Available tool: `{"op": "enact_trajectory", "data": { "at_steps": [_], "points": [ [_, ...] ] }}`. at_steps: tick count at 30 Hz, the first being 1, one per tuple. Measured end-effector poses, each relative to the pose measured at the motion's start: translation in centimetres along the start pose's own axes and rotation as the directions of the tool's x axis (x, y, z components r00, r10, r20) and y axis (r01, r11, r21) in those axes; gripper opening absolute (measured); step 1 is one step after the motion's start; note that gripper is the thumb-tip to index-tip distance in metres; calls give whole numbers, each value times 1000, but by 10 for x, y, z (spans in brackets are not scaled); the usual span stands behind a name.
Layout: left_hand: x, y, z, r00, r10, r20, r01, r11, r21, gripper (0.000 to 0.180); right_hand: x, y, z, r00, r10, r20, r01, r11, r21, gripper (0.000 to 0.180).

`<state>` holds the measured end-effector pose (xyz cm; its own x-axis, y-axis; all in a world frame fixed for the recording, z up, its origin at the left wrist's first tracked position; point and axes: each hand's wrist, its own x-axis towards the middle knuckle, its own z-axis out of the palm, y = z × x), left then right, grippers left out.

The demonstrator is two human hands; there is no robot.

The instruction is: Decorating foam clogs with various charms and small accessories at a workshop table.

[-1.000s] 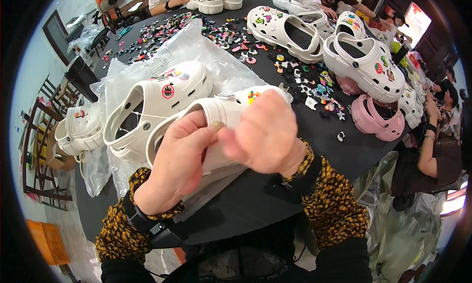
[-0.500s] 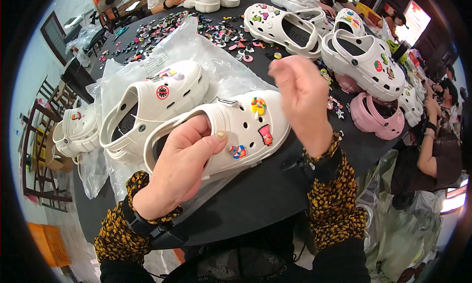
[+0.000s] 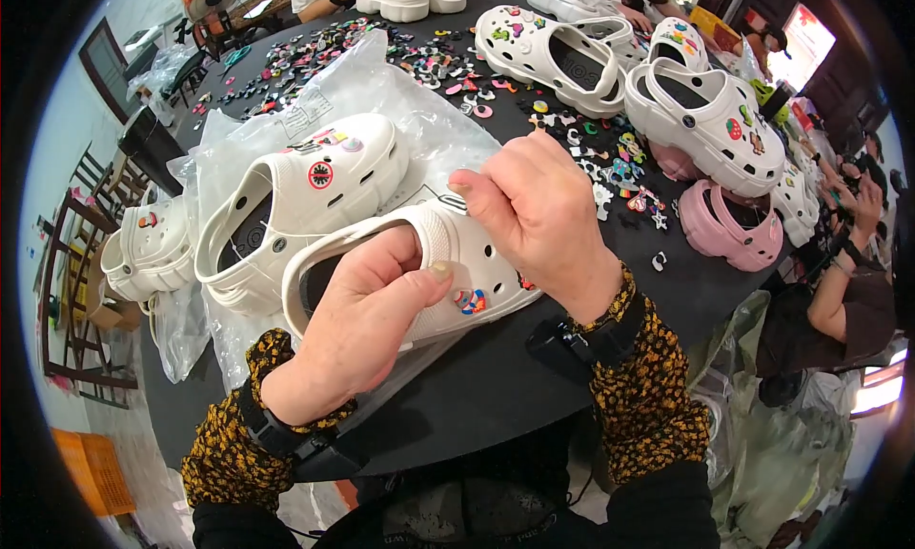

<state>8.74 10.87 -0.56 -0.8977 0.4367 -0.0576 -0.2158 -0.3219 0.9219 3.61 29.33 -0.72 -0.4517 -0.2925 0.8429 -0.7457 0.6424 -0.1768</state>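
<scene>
A white foam clog (image 3: 434, 254) lies tilted in front of me, its toe pointing to the upper right. My left hand (image 3: 357, 311) grips its upper edge, fingers inside the opening and thumb on the outside. Above the toe, my right hand (image 3: 543, 220) is curled with the thumb sticking out to the left; whatever its fingers hold is hidden. A blue, white and orange charm (image 3: 470, 301) sits on the clog's side. The right hand covers most of the toe and its other charms. Just left stands a second white clog (image 3: 367, 172) with charms, on a clear plastic bag (image 3: 438, 120).
Many loose charms (image 3: 305, 68) are spread over the dark round table (image 3: 477, 406). Decorated white clogs (image 3: 715, 130) and a pink clog (image 3: 729, 225) are at the right. Another white clog (image 3: 157, 249) sits at the left edge. Other people work around the table.
My right hand has moved left and down, from beside the toe to over it, covering the charms there. The left hand keeps its hold on the clog.
</scene>
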Motion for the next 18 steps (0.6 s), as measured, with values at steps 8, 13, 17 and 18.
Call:
{"op": "enact_trajectory", "data": {
  "at_steps": [8, 13, 17, 18],
  "points": [
    [-1, 0, 2, 1000, -15, 12, 15, 1000, 5, 33, 1, 0, 0, 996, -91, -2, 91, 990, -112, 32],
    [-2, -2, 0, 1000, -14, -6, 14, 1000, 1, 33, 1, -3, 1, 989, -145, -31, 141, 983, -119, 33],
    [-1, -2, 1, 1000, -16, -14, 16, 1000, -6, 34, 1, -3, 2, 981, -185, -64, 176, 976, -124, 31],
    [-1, -1, 1, 1000, -17, -13, 17, 1000, 0, 34, 0, -3, 3, 980, -186, -64, 177, 976, -124, 31]
  ]
}}
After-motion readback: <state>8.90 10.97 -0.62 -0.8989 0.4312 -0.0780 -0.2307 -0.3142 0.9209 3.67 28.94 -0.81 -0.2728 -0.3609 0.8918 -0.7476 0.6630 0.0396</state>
